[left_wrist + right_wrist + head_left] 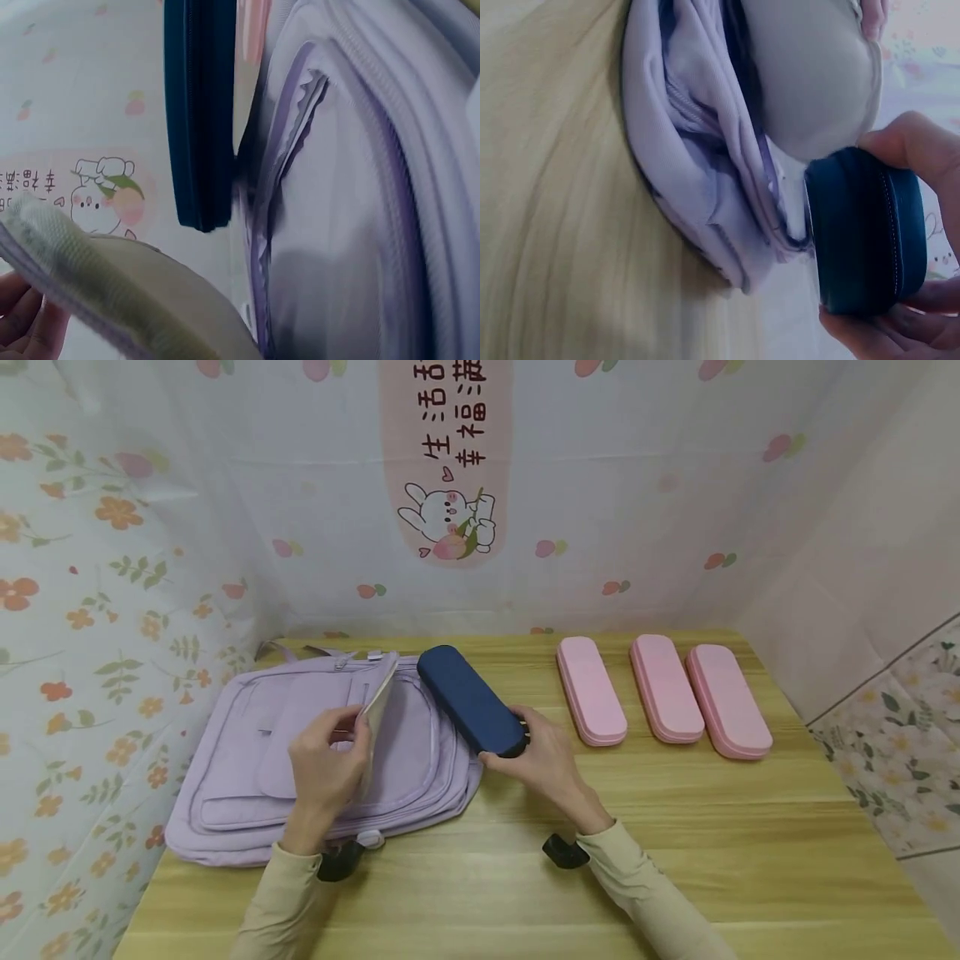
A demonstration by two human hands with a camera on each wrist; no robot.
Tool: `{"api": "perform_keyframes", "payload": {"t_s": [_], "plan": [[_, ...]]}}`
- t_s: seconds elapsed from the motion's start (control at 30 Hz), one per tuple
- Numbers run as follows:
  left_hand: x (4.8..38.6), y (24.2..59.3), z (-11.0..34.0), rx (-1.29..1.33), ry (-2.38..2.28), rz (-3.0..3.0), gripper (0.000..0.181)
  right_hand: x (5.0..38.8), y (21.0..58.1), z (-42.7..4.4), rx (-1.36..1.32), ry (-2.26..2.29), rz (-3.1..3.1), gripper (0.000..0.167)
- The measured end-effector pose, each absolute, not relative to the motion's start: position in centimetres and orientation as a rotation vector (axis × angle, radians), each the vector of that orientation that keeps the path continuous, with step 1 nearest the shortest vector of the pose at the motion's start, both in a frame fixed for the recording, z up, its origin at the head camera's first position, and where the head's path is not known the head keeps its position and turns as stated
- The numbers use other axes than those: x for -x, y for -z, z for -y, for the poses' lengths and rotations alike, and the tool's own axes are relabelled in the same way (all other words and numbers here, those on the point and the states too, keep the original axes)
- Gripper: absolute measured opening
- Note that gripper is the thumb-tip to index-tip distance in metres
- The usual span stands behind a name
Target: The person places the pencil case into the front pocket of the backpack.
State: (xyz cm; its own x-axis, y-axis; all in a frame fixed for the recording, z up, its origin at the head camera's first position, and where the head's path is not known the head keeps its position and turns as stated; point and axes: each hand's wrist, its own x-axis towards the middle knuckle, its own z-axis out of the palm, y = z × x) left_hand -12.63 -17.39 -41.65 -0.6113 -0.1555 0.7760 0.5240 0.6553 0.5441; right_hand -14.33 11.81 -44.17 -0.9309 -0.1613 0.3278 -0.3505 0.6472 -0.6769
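A lavender backpack [247, 727] lies flat on the left of the table. My left hand [330, 760] pinches the edge of its front flap [381, 693] and holds it lifted. In the left wrist view the pocket opening [322, 225] with its zigzag-edged lining shows under the raised flap. My right hand [547, 764] grips the near end of a dark blue pencil case [472, 697], thumb on one side and fingers on the other. The case is held tilted above the backpack's right side. Seen from the right wrist, the blue case [866, 232] is beside the flap.
Three pink pencil cases stand apart in a row at the right: one nearest [591, 692], one in the middle [666, 689] and one farthest right [727, 702]. A patterned curtain [637, 510] hangs behind the wooden table [480, 902]. Black wrist-camera pieces [566, 852] sit by the wrists.
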Motion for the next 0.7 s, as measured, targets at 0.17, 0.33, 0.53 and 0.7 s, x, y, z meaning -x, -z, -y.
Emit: {"api": "perform_keyframes", "payload": {"t_s": [0.17, 0.33, 0.53, 0.7], "plan": [[12.5, 40.8, 18.3, 0.292, 1.010, 1.977, 0.015, 14.4, 44.0, -10.9, -0.564, -1.175, 2.650, 0.076], [12.5, 40.3, 18.7, 0.270, 1.042, 1.943, 0.015, 14.8, 44.0, -10.1, -0.745, -1.284, 2.713, 0.073], [12.3, 39.9, 19.0, 0.238, 1.063, 1.937, 0.014, 15.9, 44.3, -9.3, -0.971, -1.409, 2.784, 0.072], [12.1, 39.8, 19.2, 0.215, 1.072, 1.931, 0.014, 17.7, 44.4, -8.8, -1.179, -1.370, 2.778, 0.072]]}}
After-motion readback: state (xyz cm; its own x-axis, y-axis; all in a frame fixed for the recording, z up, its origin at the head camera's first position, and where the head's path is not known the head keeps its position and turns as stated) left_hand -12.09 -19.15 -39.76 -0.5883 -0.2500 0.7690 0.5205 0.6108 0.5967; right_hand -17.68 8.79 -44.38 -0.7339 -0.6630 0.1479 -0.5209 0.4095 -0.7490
